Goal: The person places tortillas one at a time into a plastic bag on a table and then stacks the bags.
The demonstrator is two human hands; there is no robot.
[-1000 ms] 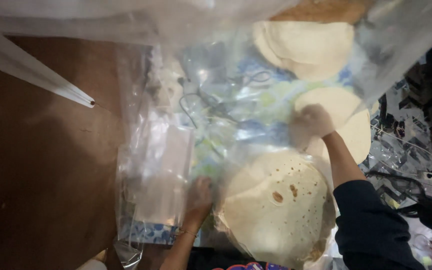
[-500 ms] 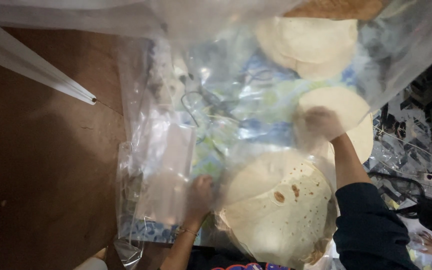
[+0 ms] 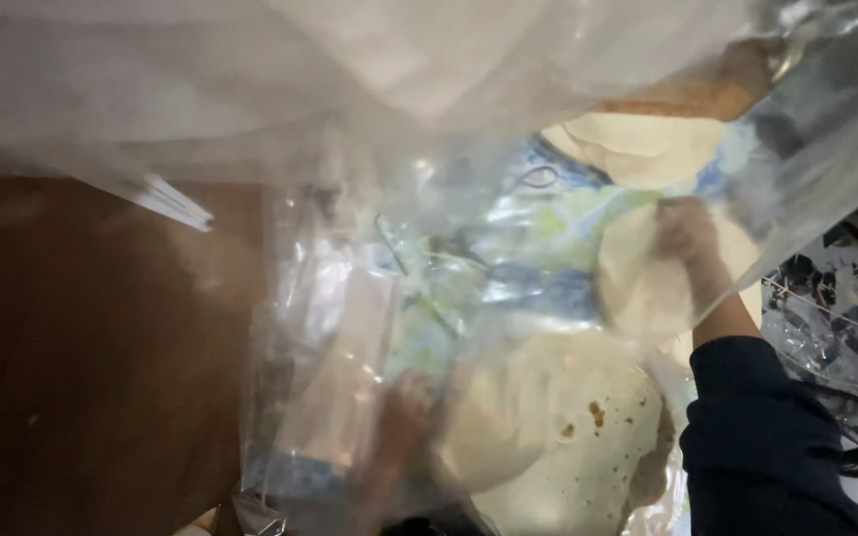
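Left hand (image 3: 411,417) curled at edge of large pale brown-spotted round flatbread (image 3: 558,437), grip unclear | right hand (image 3: 685,230) pinches smaller pale flatbread (image 3: 638,283) directly beneath | thin clear plastic sheet (image 3: 369,328) veils both.

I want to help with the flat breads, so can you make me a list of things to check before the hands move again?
1. Left hand touches the near flat bread: ok, at its left edge.
2. Right hand is on the middle flat bread: ok.
3. Grip of either hand is firm: cannot tell, clear plastic sheet blurs the fingers.
4. Far flat bread lies apart from both hands: ok.
5. View is free: not ok, plastic hangs across it.
6. Near bread is whole: cannot tell, only brown spots show.
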